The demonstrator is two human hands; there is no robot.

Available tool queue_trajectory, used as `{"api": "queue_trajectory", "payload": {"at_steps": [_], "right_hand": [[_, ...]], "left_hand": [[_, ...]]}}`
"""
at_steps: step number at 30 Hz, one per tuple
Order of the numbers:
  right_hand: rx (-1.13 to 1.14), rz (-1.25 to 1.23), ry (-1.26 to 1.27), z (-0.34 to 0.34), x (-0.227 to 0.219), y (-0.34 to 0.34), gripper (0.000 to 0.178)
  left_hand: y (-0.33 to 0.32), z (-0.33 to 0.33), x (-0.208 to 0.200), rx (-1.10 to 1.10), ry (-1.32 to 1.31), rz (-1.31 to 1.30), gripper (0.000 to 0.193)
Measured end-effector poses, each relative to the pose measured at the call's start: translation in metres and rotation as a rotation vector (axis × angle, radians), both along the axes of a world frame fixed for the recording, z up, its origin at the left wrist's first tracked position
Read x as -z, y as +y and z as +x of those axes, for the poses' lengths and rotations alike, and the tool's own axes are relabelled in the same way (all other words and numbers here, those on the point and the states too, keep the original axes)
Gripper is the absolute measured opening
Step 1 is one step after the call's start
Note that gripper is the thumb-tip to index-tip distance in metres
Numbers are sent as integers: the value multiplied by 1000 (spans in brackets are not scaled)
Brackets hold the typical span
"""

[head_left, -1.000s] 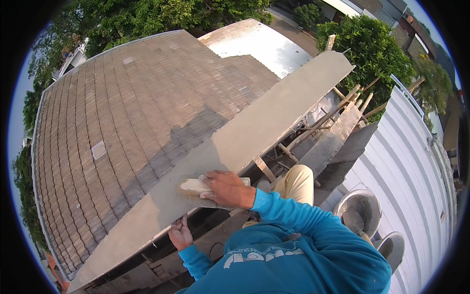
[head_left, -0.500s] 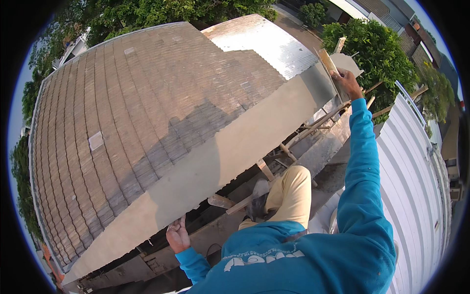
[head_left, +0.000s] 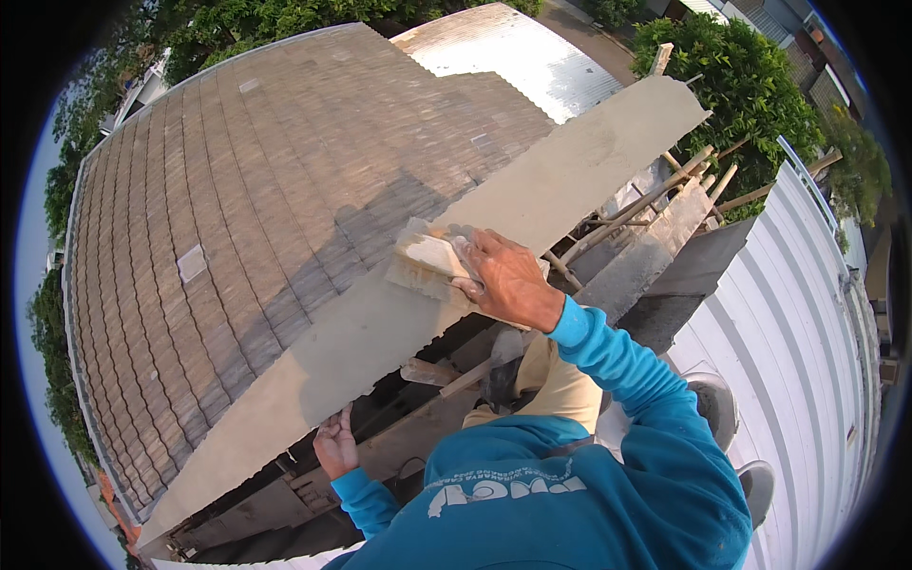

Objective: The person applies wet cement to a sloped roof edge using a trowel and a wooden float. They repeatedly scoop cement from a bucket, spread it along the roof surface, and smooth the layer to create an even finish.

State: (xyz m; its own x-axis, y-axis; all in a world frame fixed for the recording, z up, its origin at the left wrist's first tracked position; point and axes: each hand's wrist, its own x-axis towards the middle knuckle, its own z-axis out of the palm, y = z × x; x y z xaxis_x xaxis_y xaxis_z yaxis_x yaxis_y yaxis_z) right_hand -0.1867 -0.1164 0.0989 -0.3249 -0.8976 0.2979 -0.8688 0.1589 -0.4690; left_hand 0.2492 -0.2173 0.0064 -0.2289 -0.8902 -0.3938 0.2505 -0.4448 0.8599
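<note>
My right hand [head_left: 508, 280] is closed on a plastering float [head_left: 429, 258], a flat plate with a pale, worn grip on its back. The float lies against the grey plastered strip [head_left: 570, 176] that runs diagonally along the edge of the tiled roof [head_left: 256, 180]. Part of the grip is hidden under my fingers. At the strip's lower edge, toward the near left, my left hand [head_left: 335, 444] rests with the palm turned up. Its fingers are partly curled and hold no tool; their tips meet the edge.
Wooden poles and planks [head_left: 636, 223] form a scaffold below the strip on the right. A dark gap [head_left: 380, 418] runs beneath its lower edge. Two grey buckets [head_left: 727, 408] stand by the white ribbed metal roof [head_left: 769, 332]. Trees [head_left: 731, 85] rise beyond.
My right hand has swept the float from the strip's far right end down and left to its middle. My left hand stays near the lower edge, its fingers slightly more curled.
</note>
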Motion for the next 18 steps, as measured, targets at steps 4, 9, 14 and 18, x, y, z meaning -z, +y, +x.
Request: {"api": "queue_trajectory", "payload": {"at_steps": [4,9,14,18], "right_hand": [[291,95,171,-94,5,13,45],[560,65,316,-240,30,52,42],[792,282,481,-397,26,95,52],[823,271,308,-442,32,117,61]], "left_hand": [[7,-20,-26,-138,87,94,70],[6,-6,-16,-23,-42,38,67],[12,-15,-26,-168,78,95,67],[11,-14,-28,-89,73,40,67]]}}
